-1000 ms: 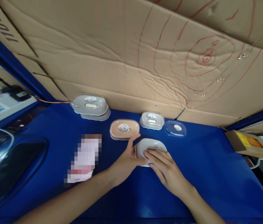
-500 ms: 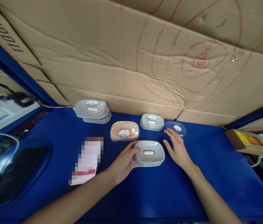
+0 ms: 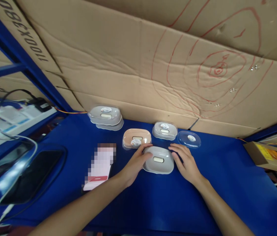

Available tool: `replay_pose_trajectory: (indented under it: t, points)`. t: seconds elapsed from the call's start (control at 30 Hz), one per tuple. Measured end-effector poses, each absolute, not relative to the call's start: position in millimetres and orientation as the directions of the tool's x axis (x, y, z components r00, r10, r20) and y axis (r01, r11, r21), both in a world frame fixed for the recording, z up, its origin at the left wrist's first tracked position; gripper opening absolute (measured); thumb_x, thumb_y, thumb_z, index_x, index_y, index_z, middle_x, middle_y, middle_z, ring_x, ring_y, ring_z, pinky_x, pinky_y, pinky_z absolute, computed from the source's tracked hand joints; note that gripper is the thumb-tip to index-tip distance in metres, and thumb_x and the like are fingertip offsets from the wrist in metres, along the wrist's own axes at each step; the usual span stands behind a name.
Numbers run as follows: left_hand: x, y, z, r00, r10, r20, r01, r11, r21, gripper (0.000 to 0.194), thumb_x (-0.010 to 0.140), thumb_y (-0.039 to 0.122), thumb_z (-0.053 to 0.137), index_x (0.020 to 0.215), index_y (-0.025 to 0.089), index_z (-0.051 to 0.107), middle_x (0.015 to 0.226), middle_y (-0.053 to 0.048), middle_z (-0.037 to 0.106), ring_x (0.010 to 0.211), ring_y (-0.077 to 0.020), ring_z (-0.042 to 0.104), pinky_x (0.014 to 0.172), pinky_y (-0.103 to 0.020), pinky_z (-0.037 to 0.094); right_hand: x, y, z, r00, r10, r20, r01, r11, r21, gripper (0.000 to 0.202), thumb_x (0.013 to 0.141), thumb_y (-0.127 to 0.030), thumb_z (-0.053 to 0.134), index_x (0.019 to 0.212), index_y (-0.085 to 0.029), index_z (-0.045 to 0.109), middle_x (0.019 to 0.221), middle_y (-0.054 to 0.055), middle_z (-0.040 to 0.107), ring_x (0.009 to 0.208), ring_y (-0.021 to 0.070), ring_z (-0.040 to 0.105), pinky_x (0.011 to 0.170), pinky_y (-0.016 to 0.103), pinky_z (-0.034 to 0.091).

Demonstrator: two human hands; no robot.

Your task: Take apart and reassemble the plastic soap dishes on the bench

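Note:
A grey oval soap dish [image 3: 162,166] with a cream bar in its middle lies before me on the blue table. My left hand [image 3: 138,160] grips its left side, thumb over the rim and fingers along the far left edge. At the dish's right end, my right hand [image 3: 185,160] has its fingers apart, with the fingertips by the far right rim; whether they touch it I cannot tell. Just behind stand a peach soap dish [image 3: 128,135] with a clear cover and a small grey covered dish [image 3: 170,132]. A loose clear lid [image 3: 182,139] with a round label lies beyond my right hand.
Stacked grey dishes [image 3: 96,114] stand at the back left against the cardboard wall [image 3: 119,65]. A phone [image 3: 101,167], its screen blurred, lies left of my left hand. Further left are a black tablet-like slab [image 3: 37,173], cables and a power strip [image 3: 18,124]. An open carton [image 3: 258,155] sits far right.
My right hand has moved left and closer to the grey soap dish, away from the clear lid. My left fingers have shifted from under the dish to its far edge. The view has turned slightly left.

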State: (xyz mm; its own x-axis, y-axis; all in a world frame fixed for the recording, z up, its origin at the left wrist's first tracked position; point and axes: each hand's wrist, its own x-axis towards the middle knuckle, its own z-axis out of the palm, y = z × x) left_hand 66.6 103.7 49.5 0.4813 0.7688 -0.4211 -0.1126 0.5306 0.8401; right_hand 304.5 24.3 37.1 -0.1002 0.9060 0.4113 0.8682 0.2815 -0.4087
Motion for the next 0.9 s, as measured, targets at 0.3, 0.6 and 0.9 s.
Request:
replay_pose_trajectory:
  t: [0.3, 0.6, 0.9]
  points:
    - [73, 78, 31, 0.675, 0.638, -0.371, 0.019, 0.488, 0.873, 0.048, 0.075, 0.024, 0.068, 0.123, 0.023, 0.073, 0.121, -0.006, 0.075, 0.12, -0.0312, 0.065, 0.103, -0.042, 0.047, 227, 116, 89, -0.555, 0.801, 0.225, 0.743, 0.599, -0.298, 0.03, 0.108, -0.023, 0.057, 0.137, -0.025, 0.064, 0.145, 0.005, 0.068, 0.137, 0.0213, 0.06, 0.115, 0.042, 0.048]
    - [72, 76, 29, 0.73, 0.564, -0.386, 0.126, 0.443, 0.887, 0.046, 0.078, 0.023, 0.065, 0.123, 0.021, 0.072, 0.124, -0.006, 0.071, 0.123, -0.029, 0.06, 0.104, -0.038, 0.041, 209, 144, 62, -0.513, 0.834, 0.204, 0.787, 0.552, -0.277, 0.073, 0.086, -0.032, 0.088, 0.151, -0.026, 0.054, 0.163, 0.015, 0.047, 0.155, 0.0397, 0.037, 0.125, 0.063, 0.032]
    - [70, 76, 30, 0.719, 0.54, -0.437, 0.19, 0.452, 0.871, 0.046, 0.079, 0.024, 0.064, 0.125, 0.023, 0.072, 0.115, -0.003, 0.07, 0.108, -0.0247, 0.061, 0.092, -0.033, 0.043, 224, 152, 46, -0.447, 0.846, 0.29, 0.766, 0.53, -0.363, 0.064, 0.094, -0.04, 0.079, 0.149, -0.022, 0.053, 0.154, 0.016, 0.052, 0.143, 0.0315, 0.053, 0.118, 0.049, 0.047]
